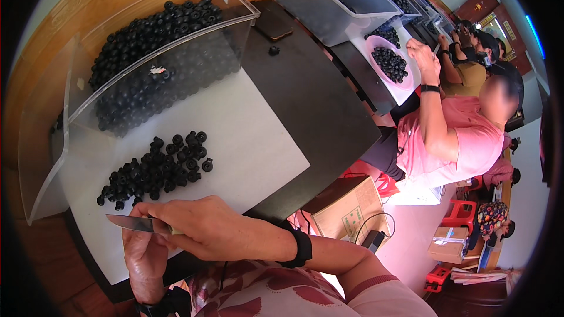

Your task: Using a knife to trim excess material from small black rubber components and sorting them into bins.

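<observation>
My right hand (202,226) is closed around the handle of a small knife (132,223), whose steel blade points left over the front edge of a white sheet (252,141). Under the blade, my left hand (144,258) has its fingers curled; whether it pinches a small part is hidden. Just beyond both hands a heap of small black rubber parts (158,167) lies on the white sheet. Behind the heap stands a clear plastic bin (176,47) holding several more of the same black parts.
A dark phone (273,23) lies on the black tabletop (311,100) beside one stray black part (274,50). To the right a person in a pink shirt (452,141) works over a pink dish of parts (390,64). A cardboard box (346,208) stands on the floor.
</observation>
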`<action>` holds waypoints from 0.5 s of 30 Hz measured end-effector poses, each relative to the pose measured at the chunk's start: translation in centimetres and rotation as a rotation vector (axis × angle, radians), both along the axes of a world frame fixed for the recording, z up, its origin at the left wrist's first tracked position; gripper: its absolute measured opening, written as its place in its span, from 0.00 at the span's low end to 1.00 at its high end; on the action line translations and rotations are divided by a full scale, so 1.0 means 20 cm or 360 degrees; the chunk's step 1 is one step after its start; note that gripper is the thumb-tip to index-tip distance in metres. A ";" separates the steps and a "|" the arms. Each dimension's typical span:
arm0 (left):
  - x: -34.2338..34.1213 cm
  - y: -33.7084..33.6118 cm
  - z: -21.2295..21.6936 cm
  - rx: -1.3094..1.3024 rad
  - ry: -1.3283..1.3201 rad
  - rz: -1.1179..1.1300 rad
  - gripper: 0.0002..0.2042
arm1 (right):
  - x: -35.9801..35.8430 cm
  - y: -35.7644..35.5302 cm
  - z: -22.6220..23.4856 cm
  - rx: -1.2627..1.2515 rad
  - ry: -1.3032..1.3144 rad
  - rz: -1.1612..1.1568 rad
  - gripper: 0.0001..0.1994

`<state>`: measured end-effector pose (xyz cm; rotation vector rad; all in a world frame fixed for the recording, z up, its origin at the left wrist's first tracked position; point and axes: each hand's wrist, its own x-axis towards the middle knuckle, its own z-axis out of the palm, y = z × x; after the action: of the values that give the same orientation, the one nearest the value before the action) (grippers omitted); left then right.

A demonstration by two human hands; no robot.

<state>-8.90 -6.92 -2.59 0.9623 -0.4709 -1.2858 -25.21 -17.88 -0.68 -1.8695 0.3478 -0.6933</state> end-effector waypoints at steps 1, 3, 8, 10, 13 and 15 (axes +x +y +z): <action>0.01 0.00 0.00 -0.0029 0.0016 -0.0035 0.23 | 0.01 0.00 -0.01 -0.0004 -0.0015 -0.0009 0.24; -0.01 -0.01 0.00 -0.0028 0.0012 -0.0006 0.21 | 0.03 0.00 -0.04 -0.0010 -0.0043 -0.0019 0.24; 0.00 -0.03 0.07 0.0125 -0.0057 0.0034 0.17 | 0.02 0.01 -0.02 0.0146 0.0114 -0.0081 0.24; 0.06 -0.01 0.03 0.0058 0.0011 -0.0118 0.16 | -0.02 -0.02 0.09 0.0294 0.0328 -0.0019 0.18; 0.06 0.00 0.04 0.0054 0.0156 -0.0100 0.16 | -0.03 0.00 0.06 0.0273 0.0323 -0.0059 0.14; 0.08 0.01 0.03 0.0012 0.0191 -0.0114 0.16 | -0.01 0.01 0.05 0.0212 0.0311 -0.0042 0.13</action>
<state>-7.36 -6.62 -1.92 0.8756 -0.4104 -1.4022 -25.51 -17.76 0.35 -1.8116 0.5328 -0.4931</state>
